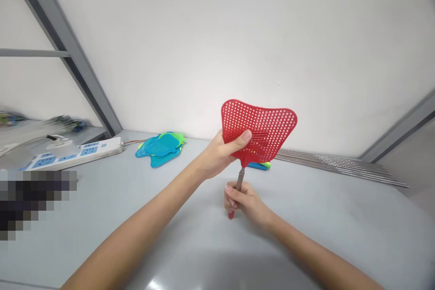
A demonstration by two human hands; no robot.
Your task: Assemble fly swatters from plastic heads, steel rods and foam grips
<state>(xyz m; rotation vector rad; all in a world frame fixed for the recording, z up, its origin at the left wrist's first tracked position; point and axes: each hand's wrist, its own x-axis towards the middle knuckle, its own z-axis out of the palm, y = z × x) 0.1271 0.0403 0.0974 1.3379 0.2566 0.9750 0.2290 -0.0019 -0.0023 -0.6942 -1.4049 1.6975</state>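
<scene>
A red fly swatter (272, 127) is held up over the table, its perforated head at the top and its grey metal rod running down to a red end. My left hand (222, 154) pinches the lower left part of the head, thumb in front and fingers hidden behind. Below it, my right hand (246, 201) is closed around the rod just above the red end. Behind the swatter, partly covered by it, lie blue and yellow-green handle-like pieces (258, 166).
Blue and green swatter heads (161, 148) lie piled against the wall. To their left is a white power strip (81, 154) with a plug and cables. Several thin metal rods (336, 165) lie along the back right. Grey frame posts (64, 41) flank the table (306, 226).
</scene>
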